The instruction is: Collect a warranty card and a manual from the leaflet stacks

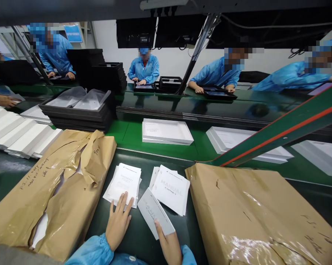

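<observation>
My left hand (119, 222) lies with fingers spread on the near edge of a stack of white warranty policy leaflets (125, 179). My right hand (167, 239) grips a manual (154, 212) by its lower right corner, thumb on top; the fingers beneath are hidden. That booklet is tilted, its upper end beside a pile of manuals (171, 187) with faint grey printing on the covers. Both piles rest on the dark green bench (132, 235) between two brown paper parcels.
At left lies a torn brown parcel (58, 191); at right, a taped one (254, 209). Beyond them, a green conveyor carries open white boxes (168, 138) and black trays (80, 114). A green, red-edged bar (281, 127) slants across the right. Several co-workers in blue (145, 70) work opposite.
</observation>
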Demonstrator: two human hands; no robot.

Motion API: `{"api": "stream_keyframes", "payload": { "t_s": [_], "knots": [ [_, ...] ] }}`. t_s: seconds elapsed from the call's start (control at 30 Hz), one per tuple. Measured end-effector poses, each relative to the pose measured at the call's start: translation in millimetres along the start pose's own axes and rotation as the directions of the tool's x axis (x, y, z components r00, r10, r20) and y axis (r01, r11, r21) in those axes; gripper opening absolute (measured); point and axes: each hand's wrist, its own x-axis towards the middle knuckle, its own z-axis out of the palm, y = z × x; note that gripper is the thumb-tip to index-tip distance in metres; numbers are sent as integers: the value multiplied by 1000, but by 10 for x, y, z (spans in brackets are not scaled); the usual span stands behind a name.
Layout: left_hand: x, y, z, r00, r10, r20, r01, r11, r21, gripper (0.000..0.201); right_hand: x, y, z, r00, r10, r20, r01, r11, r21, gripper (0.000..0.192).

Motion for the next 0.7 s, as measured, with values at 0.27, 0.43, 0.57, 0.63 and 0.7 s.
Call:
{"api": "stream_keyframes", "payload": {
  "t_s": [0.27,0.43,0.57,0.63,0.7],
  "knots": [
    [10,40,97,1000,-9,-25,8,1000,-27,58,-57,71,36,972,-222,79,225,974,-35,28],
    [-13,27,164,998,0,-60,1,1000,13,57,-88,235,103,959,-278,58,280,959,-36,26],
    [-16,26,191,993,18,-114,-14,999,39,56,-117,380,209,950,-308,-50,309,951,10,28],
    [-9,29,199,989,25,-143,-19,999,41,57,-141,441,252,949,-301,-94,301,953,-13,28],
    [-2,34,208,985,16,-169,-12,1000,20,58,-164,489,281,943,-309,-121,304,951,-59,29]
  ]
}}
